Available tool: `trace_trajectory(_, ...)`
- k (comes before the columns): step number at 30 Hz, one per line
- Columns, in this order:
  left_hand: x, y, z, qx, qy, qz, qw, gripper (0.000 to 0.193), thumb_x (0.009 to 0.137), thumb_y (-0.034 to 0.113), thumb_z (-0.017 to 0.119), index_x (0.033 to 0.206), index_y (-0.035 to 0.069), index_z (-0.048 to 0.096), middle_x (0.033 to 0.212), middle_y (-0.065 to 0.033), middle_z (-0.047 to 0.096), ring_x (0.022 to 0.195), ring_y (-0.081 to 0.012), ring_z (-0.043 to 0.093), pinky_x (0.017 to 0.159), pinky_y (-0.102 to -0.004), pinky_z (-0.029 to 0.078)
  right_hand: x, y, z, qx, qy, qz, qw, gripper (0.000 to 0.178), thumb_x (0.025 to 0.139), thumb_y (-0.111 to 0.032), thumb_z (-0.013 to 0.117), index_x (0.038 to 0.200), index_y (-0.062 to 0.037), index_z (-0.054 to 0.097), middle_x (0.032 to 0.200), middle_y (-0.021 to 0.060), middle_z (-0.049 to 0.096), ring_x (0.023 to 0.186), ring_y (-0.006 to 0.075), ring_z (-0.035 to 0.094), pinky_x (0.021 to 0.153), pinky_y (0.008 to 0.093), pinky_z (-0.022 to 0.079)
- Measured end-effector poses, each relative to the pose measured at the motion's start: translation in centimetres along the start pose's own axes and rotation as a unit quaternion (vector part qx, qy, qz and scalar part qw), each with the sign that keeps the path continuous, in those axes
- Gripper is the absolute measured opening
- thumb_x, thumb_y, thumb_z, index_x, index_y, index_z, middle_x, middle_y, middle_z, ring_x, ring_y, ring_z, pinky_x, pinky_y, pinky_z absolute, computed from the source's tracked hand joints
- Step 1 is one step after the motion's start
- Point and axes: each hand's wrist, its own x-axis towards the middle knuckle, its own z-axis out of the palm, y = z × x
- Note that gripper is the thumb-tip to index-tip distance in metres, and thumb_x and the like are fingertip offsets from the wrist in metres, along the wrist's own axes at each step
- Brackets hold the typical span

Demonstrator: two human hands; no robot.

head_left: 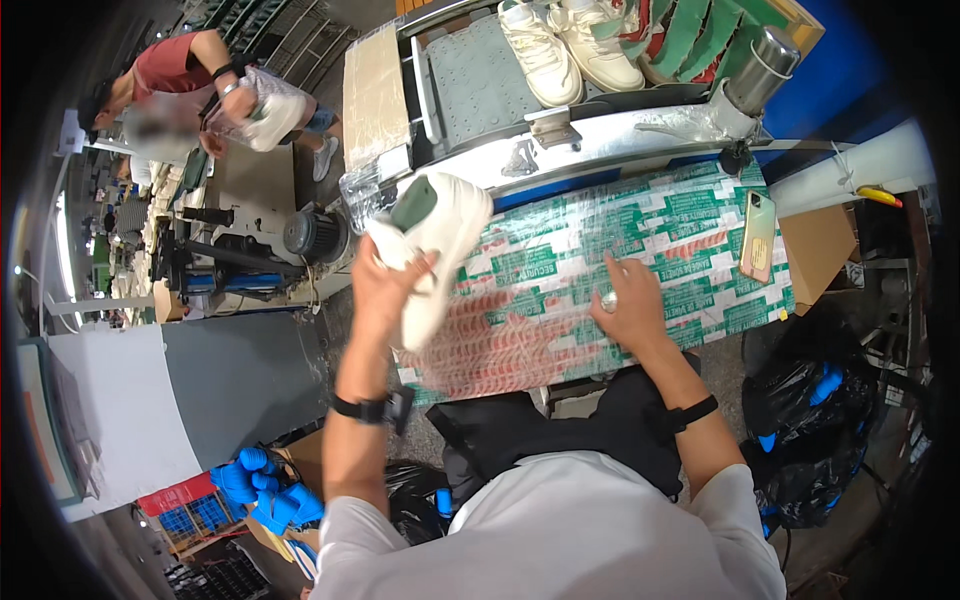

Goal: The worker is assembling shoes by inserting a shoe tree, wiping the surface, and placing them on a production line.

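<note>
A cream sneaker (pixel 455 235) with a green lining is in my left hand (pixel 385 285), raised and tilted over the near left part of the table. My fingers and thumb grip its side near the laces. To the right, my right hand (pixel 632 305) is over the taped tabletop (pixel 690 240), with the index finger stretched forward and the other fingers curled. A small whitish thing (pixel 608 300) shows by its thumb; its kind is too small to tell.
Beyond the table is a metal-edged conveyor (pixel 470 90) carrying cream sneakers (pixel 545 60). A phone (pixel 758 237) lies at the table's right end, with a steel cylinder (pixel 763 70) behind. At far left, a co-worker (pixel 175 65) handles a pale shoe. Black bags (pixel 815 390) stand at right.
</note>
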Motion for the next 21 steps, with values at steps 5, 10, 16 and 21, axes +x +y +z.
trace_trajectory(5, 17.5, 5.5, -4.8, 0.334, -0.06, 0.232, 0.912, 0.082, 0.075, 0.007, 0.099, 0.149, 0.003, 0.065, 0.122, -0.0125, 0.081, 0.107, -0.0191, 0.078, 0.096, -0.0374, 0.062, -0.7, 0.4, 0.3, -0.054, 0.014, -0.053, 0.997, 0.054, 0.086, -0.026, 0.082, 0.135, -0.0044, 0.073, 0.116, 0.0193, 0.065, 0.106, 0.04, 0.065, 0.091, 0.0527, 0.054)
trace_trajectory(10, 32.7, 2.6, -8.3, 0.307, -0.059, 0.151, 0.938, 0.083, 0.066, 0.012, 0.102, 0.144, 0.006, 0.073, 0.112, -0.0077, 0.083, 0.102, -0.0181, 0.076, 0.1, -0.0309, 0.058, -0.3, 0.8, 0.8, -0.03, 0.036, -0.067, 0.997, 0.052, 0.083, -0.025, 0.081, 0.131, -0.0056, 0.076, 0.117, 0.0193, 0.067, 0.101, 0.0403, 0.066, 0.089, 0.0527, 0.053)
trace_trajectory(16, 25.6, 5.9, 6.0, 0.541, 0.146, 0.422, 0.713, 0.096, 0.079, 0.018, 0.094, 0.161, -0.004, 0.049, 0.158, -0.0381, 0.054, 0.15, -0.0519, 0.052, 0.127, -0.0542, 0.041, -0.4, 1.4, -0.1, -0.047, 0.002, -0.046, 0.998, 0.05, 0.082, -0.025, 0.081, 0.128, -0.0063, 0.078, 0.117, 0.0191, 0.067, 0.1, 0.0382, 0.066, 0.089, 0.0514, 0.054)
trace_trajectory(21, 27.9, 7.2, 22.9, 0.309, -0.062, 0.114, 0.942, 0.102, 0.087, 0.037, 0.096, 0.158, -0.015, 0.044, 0.15, -0.0363, 0.062, 0.141, -0.0464, 0.064, 0.121, -0.0502, 0.048, -0.1, 1.4, -0.4, -0.045, -0.012, -0.045, 0.998, 0.052, 0.082, -0.028, 0.08, 0.129, -0.0064, 0.077, 0.117, 0.0183, 0.067, 0.099, 0.0371, 0.066, 0.09, 0.05, 0.054)
